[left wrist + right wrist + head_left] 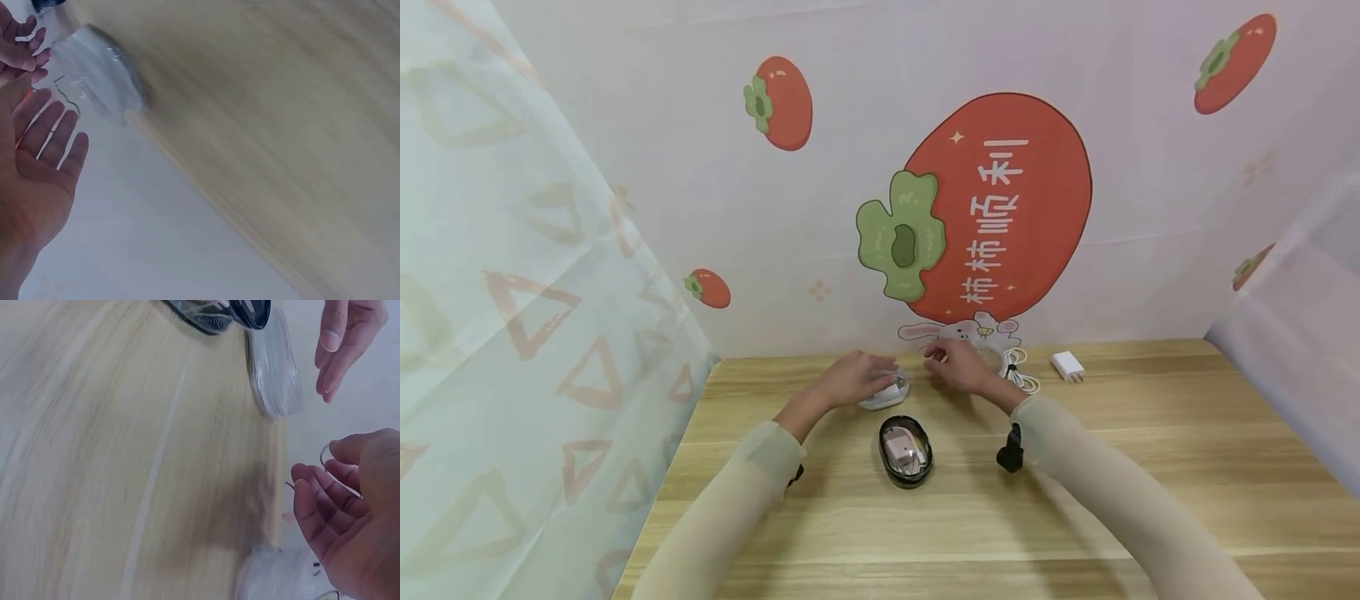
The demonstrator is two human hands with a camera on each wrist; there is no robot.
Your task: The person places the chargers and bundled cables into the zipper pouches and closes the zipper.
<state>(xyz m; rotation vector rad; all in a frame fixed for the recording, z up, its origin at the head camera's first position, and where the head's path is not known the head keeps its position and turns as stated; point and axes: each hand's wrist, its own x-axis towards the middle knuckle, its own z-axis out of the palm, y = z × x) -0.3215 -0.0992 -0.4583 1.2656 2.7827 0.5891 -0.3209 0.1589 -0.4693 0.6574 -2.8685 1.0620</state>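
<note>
My left hand is held over a white oval case with a clear top, near the back of the wooden table. In the left wrist view its fingers are extended and nothing lies in the palm. My right hand hovers to the right of that case. The right wrist view shows its fingers loosely bent, with thumb and fingertips apart and nothing between them. Below it in that view is a clear rounded container. In front of both hands stands a black-rimmed oval case, a pale plug and cable visible inside.
A white coiled cable with a black tie lies right of my right hand. Farther right is a white charger plug with its prongs toward me. A printed cloth with persimmon drawings rises along the table's back edge.
</note>
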